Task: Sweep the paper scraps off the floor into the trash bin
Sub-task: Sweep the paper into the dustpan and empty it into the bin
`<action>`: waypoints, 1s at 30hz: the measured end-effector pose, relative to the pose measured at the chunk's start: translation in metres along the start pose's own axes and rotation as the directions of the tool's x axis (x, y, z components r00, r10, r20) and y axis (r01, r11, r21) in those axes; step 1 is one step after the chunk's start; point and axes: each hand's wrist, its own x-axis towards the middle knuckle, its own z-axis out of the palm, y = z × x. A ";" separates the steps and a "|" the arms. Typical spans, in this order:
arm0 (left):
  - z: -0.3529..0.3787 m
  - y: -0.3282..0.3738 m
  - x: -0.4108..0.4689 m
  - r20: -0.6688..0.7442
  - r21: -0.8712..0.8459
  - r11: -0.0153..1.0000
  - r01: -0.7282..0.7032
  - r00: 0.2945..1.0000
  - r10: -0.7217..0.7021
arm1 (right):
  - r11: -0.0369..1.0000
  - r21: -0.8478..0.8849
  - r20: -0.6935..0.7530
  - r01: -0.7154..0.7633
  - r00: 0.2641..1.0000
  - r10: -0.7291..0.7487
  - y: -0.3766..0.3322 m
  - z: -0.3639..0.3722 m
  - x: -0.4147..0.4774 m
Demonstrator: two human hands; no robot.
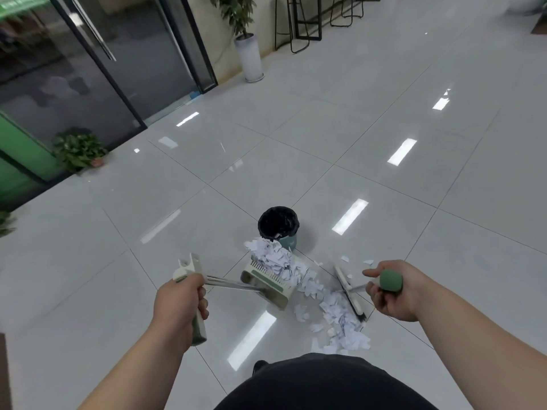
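Note:
My left hand [180, 303] grips the cream-and-green handle of a long-handled dustpan [268, 287], whose pan sits on the floor heaped with white paper scraps [273, 257]. My right hand [387, 291] grips the green-capped handle of a broom [350, 294], its head resting on the floor to the right of the pan. More paper scraps [337, 318] trail across the tiles between the pan and the broom head and toward me. A small trash bin [279, 224] with a black liner stands just behind the dustpan, a few scraps inside.
Glossy white tiles spread all around. Glass doors [97, 69] and a small potted plant [78, 149] stand at the left. A tall potted plant in a white pot [250, 56] and black stool legs [299, 22] are far back. My dark-clothed body fills the bottom edge.

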 end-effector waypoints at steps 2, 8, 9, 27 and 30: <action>0.000 0.010 0.008 -0.003 -0.006 1.000 -0.016 1.000 0.016 | 1.000 0.013 0.004 0.002 1.000 -0.002 -0.002 0.001 0.001; 0.001 0.040 0.044 -0.009 -0.012 0.998 -0.058 0.998 0.058 | 0.999 0.050 -0.002 -0.017 1.000 0.017 -0.010 0.012 0.006; 0.001 0.045 0.051 -0.006 -0.015 0.998 -0.063 0.998 0.063 | 0.998 0.055 -0.005 -0.016 1.000 0.016 -0.010 0.016 0.008; 0.011 0.096 0.175 0.156 0.220 0.943 -0.250 0.963 0.219 | 0.987 0.157 -0.090 0.046 0.995 -0.032 -0.013 0.141 0.045; 0.014 0.095 0.188 0.216 0.295 0.896 -0.331 0.937 0.274 | 0.980 0.191 -0.092 0.047 0.995 -0.030 -0.012 0.154 0.048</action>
